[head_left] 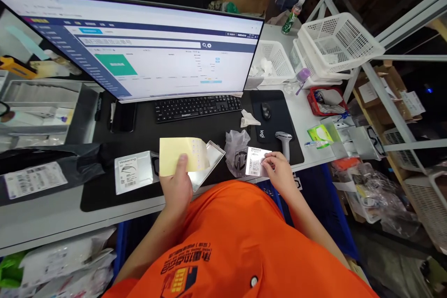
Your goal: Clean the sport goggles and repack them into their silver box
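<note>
My left hand is closed on a pale yellow sheet, thumb on top. The sheet's right part curls and carries rows of small marks. Under it, a silvery box or packet lies slanted on the black desk mat. My right hand pinches the right edge of a white printed label with a barcode and a line drawing. Just left of the label is a clear plastic bag with a dark item in it. A silver packet with a similar label lies left of my left hand.
Behind my hands stand a monitor and a black keyboard. A barcode scanner and mouse sit to the right, a phone to the left. A labelled dark parcel lies far left; white baskets are stacked back right.
</note>
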### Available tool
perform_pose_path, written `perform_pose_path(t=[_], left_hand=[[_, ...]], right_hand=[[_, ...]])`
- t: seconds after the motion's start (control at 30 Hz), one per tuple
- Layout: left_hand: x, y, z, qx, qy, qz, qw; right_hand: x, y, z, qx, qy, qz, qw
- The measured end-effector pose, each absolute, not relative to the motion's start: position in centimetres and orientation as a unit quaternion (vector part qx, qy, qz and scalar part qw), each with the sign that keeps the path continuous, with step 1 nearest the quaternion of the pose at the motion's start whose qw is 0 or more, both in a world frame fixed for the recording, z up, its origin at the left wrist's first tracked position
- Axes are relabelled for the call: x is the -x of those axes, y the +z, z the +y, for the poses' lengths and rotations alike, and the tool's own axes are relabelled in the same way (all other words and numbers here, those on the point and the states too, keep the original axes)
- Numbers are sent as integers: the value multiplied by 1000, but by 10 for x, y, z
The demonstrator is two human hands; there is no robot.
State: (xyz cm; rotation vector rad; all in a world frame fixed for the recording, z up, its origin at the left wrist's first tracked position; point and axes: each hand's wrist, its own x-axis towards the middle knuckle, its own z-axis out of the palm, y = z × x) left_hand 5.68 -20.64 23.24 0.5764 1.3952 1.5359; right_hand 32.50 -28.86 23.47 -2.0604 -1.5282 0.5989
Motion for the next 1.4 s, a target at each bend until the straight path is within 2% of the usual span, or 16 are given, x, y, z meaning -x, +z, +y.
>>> perform_pose_path(t=[0.63,0.8,0.97,1.07,1.2,1.4], left_hand=[[-51,225,-213,-236,594,596,485],[-49,226,-213,-240,593,595,487],[-44,225,-211,-231,596,591,493],[-39,225,-211,-223,600,595,486],[-38,224,-211,-208,605,599,481],[-38,220,-210,-207,595,599,495]], right_hand=[[-317,231,-287,800,146,-541,214],[-337,219,-275,813,230,-460,272],[-351,212,-266,805,235,-456,300],[-343,218,-270,758,198,-536,315],[-328,221,-280,667,135,-695,232],[-310,203,-285,691,47,-712,115]])
